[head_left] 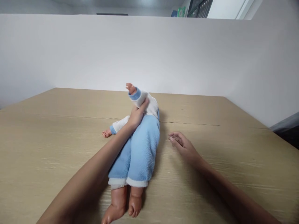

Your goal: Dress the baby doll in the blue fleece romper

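A baby doll (pixel 143 149) in blue fleece trousers and a white top with blue cuffs lies partly turned on its side on the wooden table. Its bare feet point towards me. One doll arm sticks up and the other stretches left on the tabletop; the head does not show. My left hand (pixel 137 115) is closed on the doll's upper body, below the raised arm, its fingers partly hidden. To the right of the doll, apart from it, my right hand (pixel 183 144) hovers low with loosely curled fingers and nothing in it.
The wooden table (pixel 58 146) has thin seams running across it. Behind it and on the right rise white partition walls (pixel 149 53). A dark object (pixel 288 130) stands beyond the right edge, and a green package (pixel 181 12) shows over the back wall.
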Motion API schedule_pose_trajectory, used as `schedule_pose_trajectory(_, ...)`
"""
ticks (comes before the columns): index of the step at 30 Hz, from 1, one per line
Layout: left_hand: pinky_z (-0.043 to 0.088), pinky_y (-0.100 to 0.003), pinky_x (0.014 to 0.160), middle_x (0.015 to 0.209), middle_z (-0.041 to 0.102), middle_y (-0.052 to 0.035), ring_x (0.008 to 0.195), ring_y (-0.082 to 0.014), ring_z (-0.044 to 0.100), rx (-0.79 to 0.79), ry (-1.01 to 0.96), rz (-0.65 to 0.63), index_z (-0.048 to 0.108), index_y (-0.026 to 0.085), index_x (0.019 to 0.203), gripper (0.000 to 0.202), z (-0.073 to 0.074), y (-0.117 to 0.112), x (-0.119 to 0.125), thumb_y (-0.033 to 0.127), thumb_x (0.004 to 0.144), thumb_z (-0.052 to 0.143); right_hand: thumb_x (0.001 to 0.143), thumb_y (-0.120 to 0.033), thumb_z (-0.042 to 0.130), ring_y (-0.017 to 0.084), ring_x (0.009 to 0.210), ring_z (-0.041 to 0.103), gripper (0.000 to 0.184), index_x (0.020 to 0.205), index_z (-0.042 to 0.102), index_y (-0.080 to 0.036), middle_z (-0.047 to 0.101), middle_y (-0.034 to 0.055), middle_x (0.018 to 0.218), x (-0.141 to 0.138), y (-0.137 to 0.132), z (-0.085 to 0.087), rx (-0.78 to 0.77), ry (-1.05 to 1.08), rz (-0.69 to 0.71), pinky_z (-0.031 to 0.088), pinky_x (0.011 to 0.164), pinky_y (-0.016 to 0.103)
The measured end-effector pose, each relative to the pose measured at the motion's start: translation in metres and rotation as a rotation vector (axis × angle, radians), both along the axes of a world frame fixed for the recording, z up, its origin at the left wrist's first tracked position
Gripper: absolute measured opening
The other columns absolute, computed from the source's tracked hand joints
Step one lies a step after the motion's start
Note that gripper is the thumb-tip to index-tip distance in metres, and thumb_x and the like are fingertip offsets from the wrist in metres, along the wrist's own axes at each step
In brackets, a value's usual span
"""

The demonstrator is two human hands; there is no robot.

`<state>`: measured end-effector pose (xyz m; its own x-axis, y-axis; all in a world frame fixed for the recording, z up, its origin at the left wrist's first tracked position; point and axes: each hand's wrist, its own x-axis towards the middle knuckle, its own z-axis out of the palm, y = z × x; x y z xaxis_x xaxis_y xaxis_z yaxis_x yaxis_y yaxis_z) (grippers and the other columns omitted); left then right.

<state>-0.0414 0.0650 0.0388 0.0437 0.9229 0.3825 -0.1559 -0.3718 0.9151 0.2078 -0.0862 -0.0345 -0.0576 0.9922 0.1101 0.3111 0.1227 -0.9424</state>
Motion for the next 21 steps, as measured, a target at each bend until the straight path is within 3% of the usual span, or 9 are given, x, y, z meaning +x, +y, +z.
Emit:
schedule_pose_trajectory(6,0.050,-0.046,0.115,0.133,0.077,-0.0130,0.125,-0.0329,0.069,0.278,0.501,-0.146,0.073,0.015,0.125,0.042,-0.004,-0.006,0.041,0.046,0.098,0.069,0.103,-0.071,0.053,0.025,0.104,0.071,0.061,0.147,0.057,-0.029,0.065,0.0121,0.143,0.023,0.020,0.007,-0.200,0.411,0.061,0.060,0.084,0.040)
schedule_pose_trajectory(9,0.053,-0.049,0.107,0.129,0.075,-0.0187,0.120,-0.0361,0.069,0.398,0.844,-0.181,0.069,0.011,0.129,0.049,-0.005,-0.018,0.055,0.041,0.091,0.077,0.104,-0.078,0.033,0.029,0.119,0.073,0.073,0.152,0.056,-0.028,0.066,0.0132,0.151,0.039,0.026,0.014,-0.359,0.672,0.145,0.059,0.100,0.046)
schedule_pose_trajectory(12,0.051,-0.049,0.111,0.137,0.071,-0.0212,0.128,-0.0365,0.064,0.456,0.989,-0.195,0.063,0.010,0.137,0.060,-0.001,-0.034,0.056,0.044,0.091,0.079,0.102,-0.083,0.028,0.034,0.130,0.071,0.085,0.150,0.059,-0.020,0.069,0.0180,0.149,0.054,0.029,0.016,-0.499,0.841,0.168,0.052,0.117,0.055)
schedule_pose_trajectory(15,0.050,-0.043,0.111,0.133,0.073,-0.0137,0.127,-0.0299,0.065,0.498,0.933,-0.134,0.066,0.018,0.131,0.041,0.005,-0.046,0.037,0.047,0.102,0.066,0.105,-0.072,0.040,0.034,0.135,0.069,0.070,0.147,0.061,-0.020,0.073,0.0168,0.146,0.060,0.028,0.017,-0.552,0.895,0.103,0.048,0.122,0.057)
schedule_pose_trajectory(17,0.050,-0.041,0.109,0.127,0.074,-0.0106,0.123,-0.0274,0.066,0.454,0.900,0.011,0.068,0.023,0.123,0.032,0.005,-0.047,0.009,0.047,0.108,0.054,0.107,-0.059,0.047,0.031,0.137,0.069,0.055,0.146,0.063,-0.024,0.074,0.0117,0.146,0.055,0.025,0.019,-0.518,0.877,0.066,0.052,0.120,0.055)
schedule_pose_trajectory(19,0.050,-0.042,0.106,0.123,0.074,-0.0114,0.117,-0.0286,0.067,0.321,0.930,0.218,0.069,0.022,0.118,0.036,-0.001,-0.043,-0.028,0.051,0.108,0.051,0.107,-0.048,0.052,0.028,0.134,0.070,0.045,0.144,0.066,-0.027,0.077,0.0072,0.142,0.046,0.022,0.021,-0.452,0.829,0.031,0.056,0.116,0.052)
schedule_pose_trajectory(21,0.043,-0.048,0.113,0.125,0.074,-0.0153,0.124,-0.0352,0.063,0.130,1.037,0.407,0.070,0.020,0.115,0.042,-0.012,-0.036,-0.069,0.056,0.104,0.054,0.103,-0.043,0.058,0.027,0.126,0.074,0.041,0.137,0.071,-0.025,0.081,0.0069,0.131,0.034,0.021,0.023,-0.402,0.754,-0.011,0.061,0.109,0.046)
